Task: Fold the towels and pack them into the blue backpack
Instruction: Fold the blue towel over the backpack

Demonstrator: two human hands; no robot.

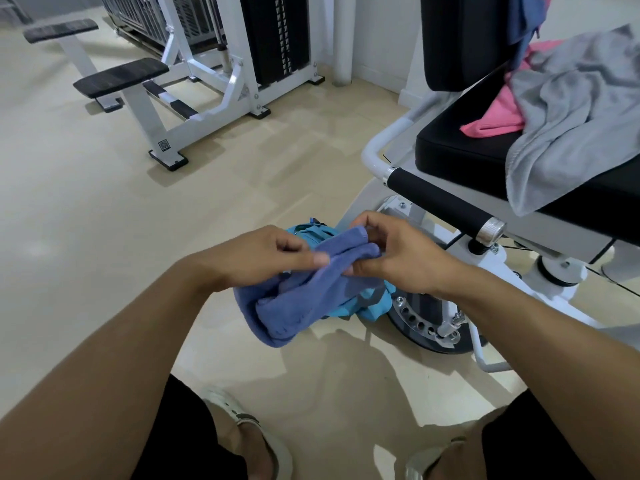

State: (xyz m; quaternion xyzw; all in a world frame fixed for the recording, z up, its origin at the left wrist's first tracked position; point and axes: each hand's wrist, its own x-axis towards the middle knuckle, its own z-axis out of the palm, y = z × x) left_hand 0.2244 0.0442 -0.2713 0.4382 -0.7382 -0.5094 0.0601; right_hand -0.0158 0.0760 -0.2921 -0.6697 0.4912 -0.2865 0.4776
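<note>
Both the left hand and the right hand pinch a half-folded blue towel over the backpack. At 2 o'clock, a grey towel and a pink towel wait unfolded.

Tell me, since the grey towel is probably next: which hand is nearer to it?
Right. The right hand pinches the blue towel below-left of the grey towel; the left hand is farther left.
</note>
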